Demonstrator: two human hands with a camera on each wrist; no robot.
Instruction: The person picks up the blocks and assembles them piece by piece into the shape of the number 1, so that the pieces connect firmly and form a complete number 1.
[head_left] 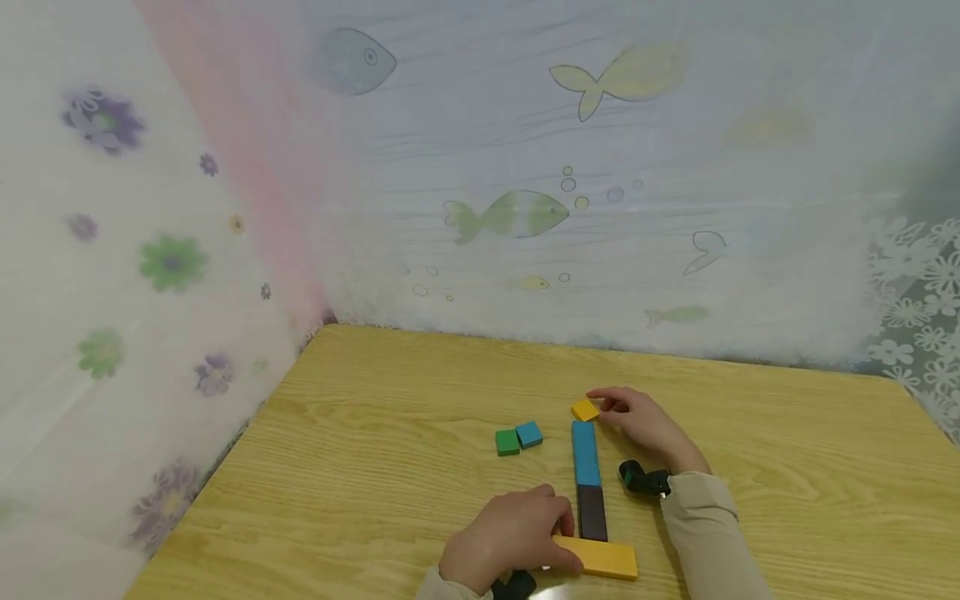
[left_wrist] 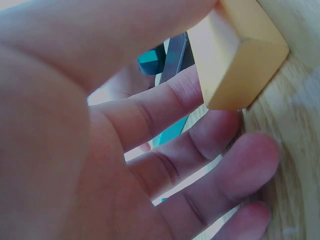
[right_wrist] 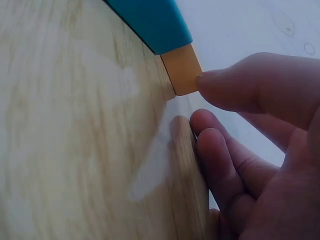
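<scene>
My left hand [head_left: 517, 533] grips the left end of a long yellow block [head_left: 607, 559] between thumb and fingers. That block lies crosswise at the near end of a row. Beyond it are a black block [head_left: 592, 512] and a long blue block [head_left: 586, 452], laid end to end. At the row's far end, my right hand [head_left: 647, 427] holds a small yellow square block [head_left: 584, 409] by its edges. In the right wrist view, the thumb [right_wrist: 225, 90] touches this small block [right_wrist: 181, 70]; the index fingertip is hidden there.
Left of the row, a small green block [head_left: 507, 442] and a small blue block [head_left: 529, 434] lie side by side. They rest on a wood-grain table [head_left: 360, 467]. Printed sheets with fish [head_left: 525, 214] and flowers [head_left: 172, 262] hang behind and to the left.
</scene>
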